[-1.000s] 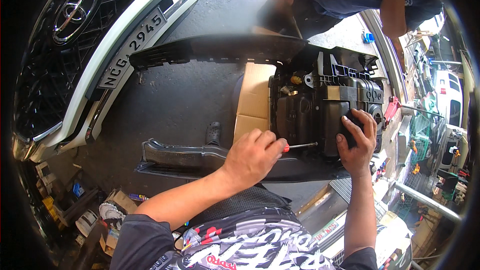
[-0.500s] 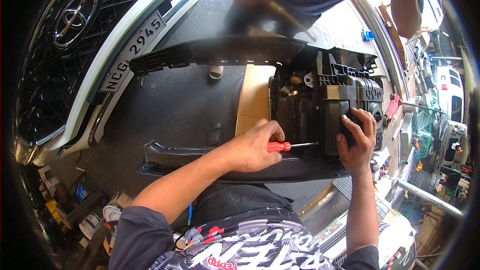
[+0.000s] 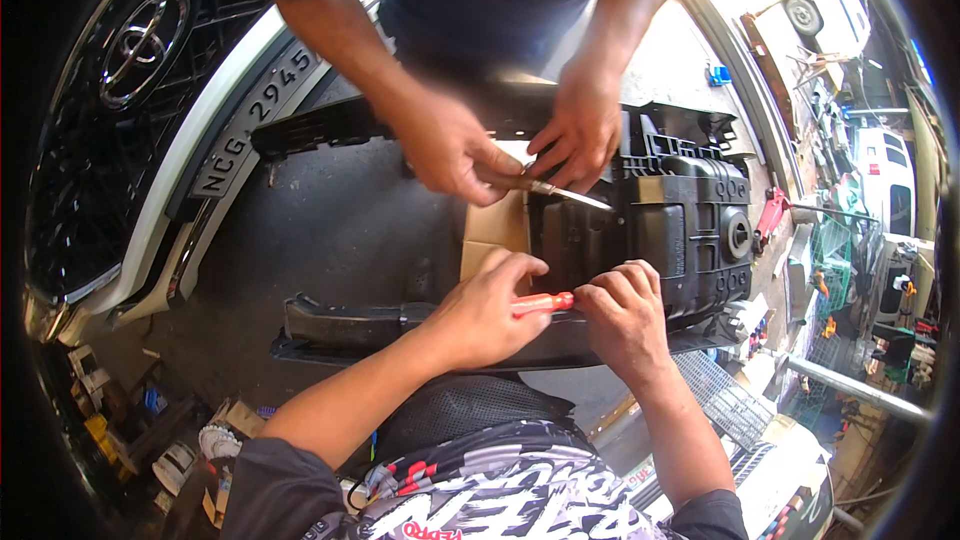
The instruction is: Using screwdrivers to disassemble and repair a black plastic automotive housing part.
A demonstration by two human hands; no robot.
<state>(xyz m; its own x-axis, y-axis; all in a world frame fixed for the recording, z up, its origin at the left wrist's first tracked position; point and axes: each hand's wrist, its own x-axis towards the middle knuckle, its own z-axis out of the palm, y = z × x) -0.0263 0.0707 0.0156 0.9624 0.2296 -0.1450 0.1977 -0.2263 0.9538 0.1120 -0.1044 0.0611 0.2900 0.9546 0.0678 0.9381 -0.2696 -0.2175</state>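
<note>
My left hand [image 3: 490, 312] grips a screwdriver by its red handle [image 3: 540, 304]. Closed fingers of my right hand [image 3: 625, 315] meet the front end of that handle and cover the shaft, whose tip is hidden. Both hands are over the near side of a large black plastic car part [image 3: 655, 230], with a long black trim strip [image 3: 350, 322] running left from it. Across from me, a co-worker's left-side hand [image 3: 445, 155] holds a brown-handled screwdriver [image 3: 575, 198] over the same part; the co-worker's other hand [image 3: 588, 125] rests by it, fingers bent.
A vehicle front with a white bumper [image 3: 150, 230] stands at the left. Cardboard [image 3: 492, 240] lies under the black part. To the right are a red floor jack [image 3: 770, 215], a metal pipe [image 3: 860, 390] and green wire mesh [image 3: 830, 240]. Loose tools and boxes [image 3: 235, 420] sit at lower left.
My right hand has moved left, off the part's top to the screwdriver's front. The co-worker's hands have come in over the part with their screwdriver.
</note>
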